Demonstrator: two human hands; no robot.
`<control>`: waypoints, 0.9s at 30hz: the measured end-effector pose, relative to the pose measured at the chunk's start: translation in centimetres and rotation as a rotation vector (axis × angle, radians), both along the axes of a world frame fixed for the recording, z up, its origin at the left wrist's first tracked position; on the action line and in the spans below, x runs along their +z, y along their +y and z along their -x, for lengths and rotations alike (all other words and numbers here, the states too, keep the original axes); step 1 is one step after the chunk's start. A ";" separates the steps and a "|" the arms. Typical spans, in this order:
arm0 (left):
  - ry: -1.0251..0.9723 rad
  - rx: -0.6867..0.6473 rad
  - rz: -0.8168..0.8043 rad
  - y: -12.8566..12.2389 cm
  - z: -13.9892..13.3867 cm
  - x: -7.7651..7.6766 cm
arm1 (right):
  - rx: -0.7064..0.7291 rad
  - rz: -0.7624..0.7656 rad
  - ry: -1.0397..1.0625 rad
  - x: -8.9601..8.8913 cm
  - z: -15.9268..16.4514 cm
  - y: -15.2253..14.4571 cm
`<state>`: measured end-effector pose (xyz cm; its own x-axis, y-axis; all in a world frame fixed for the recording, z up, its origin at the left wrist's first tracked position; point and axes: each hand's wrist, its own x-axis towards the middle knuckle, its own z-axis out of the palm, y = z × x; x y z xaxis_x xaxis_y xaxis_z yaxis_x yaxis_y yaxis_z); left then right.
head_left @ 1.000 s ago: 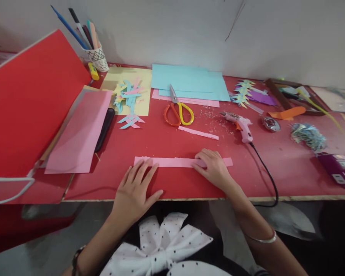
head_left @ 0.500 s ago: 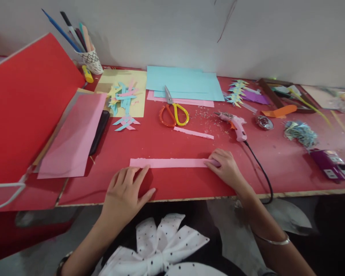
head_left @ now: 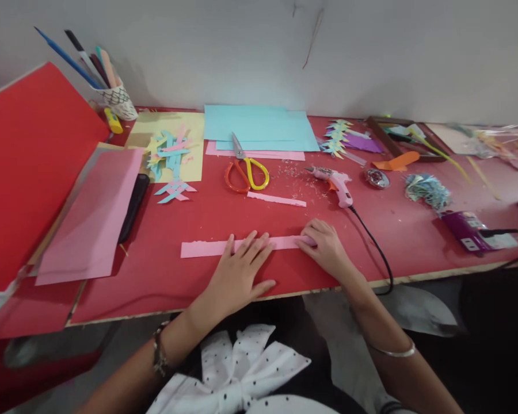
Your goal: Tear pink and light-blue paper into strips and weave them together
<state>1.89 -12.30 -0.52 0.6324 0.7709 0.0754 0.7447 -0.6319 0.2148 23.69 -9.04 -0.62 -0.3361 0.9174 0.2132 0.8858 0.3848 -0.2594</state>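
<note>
A long pink paper strip [head_left: 202, 249] lies across the red table near its front edge. My left hand [head_left: 237, 276] rests flat on the strip's middle, fingers spread. At the strip's right end, my right hand [head_left: 323, 244] has its fingers closed on the paper; the very tip is partly hidden under them. Beyond the strip lie a narrower pink paper scrap [head_left: 277, 199] and scissors [head_left: 247, 169] with one red and one yellow handle. A pink glue gun [head_left: 334, 183] lies to the right, its black cord running off the front edge.
Blue paper sheets [head_left: 259, 123] lie by the wall. On the left are folded paper pieces [head_left: 172, 158], a pink sheet [head_left: 90, 218], a black phone-like object [head_left: 134, 207] and a pen cup [head_left: 120, 102]. A purple box [head_left: 464, 233] and a tassel-like bundle [head_left: 427, 191] sit right.
My left hand has slid right along the strip, from near its left end to its middle. My right hand stays at the right end. The camera view has shifted slightly.
</note>
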 end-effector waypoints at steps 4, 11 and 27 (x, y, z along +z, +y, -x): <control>-0.006 0.049 0.026 -0.3 -0.9 -0.2 | -0.065 -0.001 -0.007 0.1 0.1 0.0; 0.026 0.050 0.002 -0.4 -0.8 -0.1 | -0.142 -0.019 -0.047 0.4 0.4 -0.5; 0.145 0.161 0.015 -0.9 4.0 0.1 | -0.378 -0.298 0.084 -0.3 -1.3 -1.0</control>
<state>-2.13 -13.16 -0.43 0.5040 0.8635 -0.0198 0.8598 -0.4993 0.1072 24.99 -10.02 -0.87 0.0387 0.8670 0.4968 0.9585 0.1083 -0.2637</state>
